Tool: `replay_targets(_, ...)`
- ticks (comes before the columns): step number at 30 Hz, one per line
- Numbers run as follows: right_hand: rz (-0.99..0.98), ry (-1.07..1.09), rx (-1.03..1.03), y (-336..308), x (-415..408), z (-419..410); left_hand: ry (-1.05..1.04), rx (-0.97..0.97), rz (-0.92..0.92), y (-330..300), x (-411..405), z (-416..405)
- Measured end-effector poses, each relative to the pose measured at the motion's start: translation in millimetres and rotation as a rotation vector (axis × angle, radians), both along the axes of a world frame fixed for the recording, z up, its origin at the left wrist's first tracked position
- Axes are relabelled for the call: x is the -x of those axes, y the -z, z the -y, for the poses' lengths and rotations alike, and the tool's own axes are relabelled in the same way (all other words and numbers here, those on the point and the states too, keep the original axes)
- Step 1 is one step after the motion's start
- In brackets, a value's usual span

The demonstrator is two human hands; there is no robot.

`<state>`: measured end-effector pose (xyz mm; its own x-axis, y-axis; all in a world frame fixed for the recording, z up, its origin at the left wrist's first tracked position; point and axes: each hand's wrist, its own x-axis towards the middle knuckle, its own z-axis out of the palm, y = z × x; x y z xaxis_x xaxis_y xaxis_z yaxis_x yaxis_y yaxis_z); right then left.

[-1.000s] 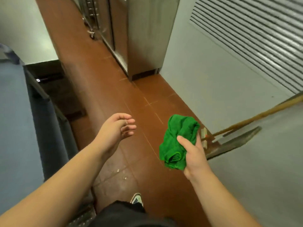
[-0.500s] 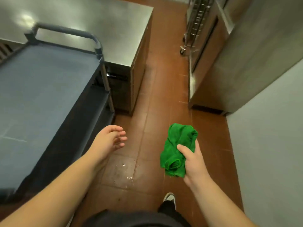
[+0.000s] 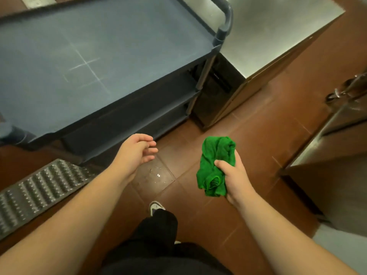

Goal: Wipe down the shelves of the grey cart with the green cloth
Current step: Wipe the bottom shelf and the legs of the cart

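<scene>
View swings left onto the grey cart

The grey cart (image 3: 95, 62) now fills the upper left, its top shelf and two lower shelves in sight, where a second ago only its edge shows. The wall and broom are gone from view. A studded metal plate (image 3: 39, 191) appears at lower left, and a shoe (image 3: 155, 207) shows more fully.

Head view looks steeply down, close over the floor (image 3: 258, 135).

One crumpled green cloth (image 3: 215, 165), one grey plastic cart (image 3: 99, 62) with three shelves, two bare hands, one studded metal floor plate (image 3: 37, 193).
</scene>
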<state>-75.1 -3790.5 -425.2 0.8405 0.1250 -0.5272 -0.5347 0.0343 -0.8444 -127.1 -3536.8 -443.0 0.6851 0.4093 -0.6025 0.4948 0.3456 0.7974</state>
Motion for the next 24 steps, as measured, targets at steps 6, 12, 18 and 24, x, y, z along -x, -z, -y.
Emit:
replay_targets(6, -0.032, -0.132, 0.056, 78.2, -72.9, -36.1, -0.044, 0.006, -0.072, 69.7, -43.0, -16.6)
replay_targets(12, -0.044, -0.276, 0.098, 197.2, -163.9, -55.6, -0.027, -0.018, -0.167, 181.1, -95.2, -7.3)
replay_targets(18, 0.021, -0.388, 0.126, 425.6, -283.7, -76.6, -0.035, -0.073, -0.183, 383.6, -166.9, -7.2)
replay_targets(24, 0.181, -0.474, 0.128, 598.8, -376.9, -113.4, -0.035, -0.183, -0.157, 562.7, -210.3, -31.0)
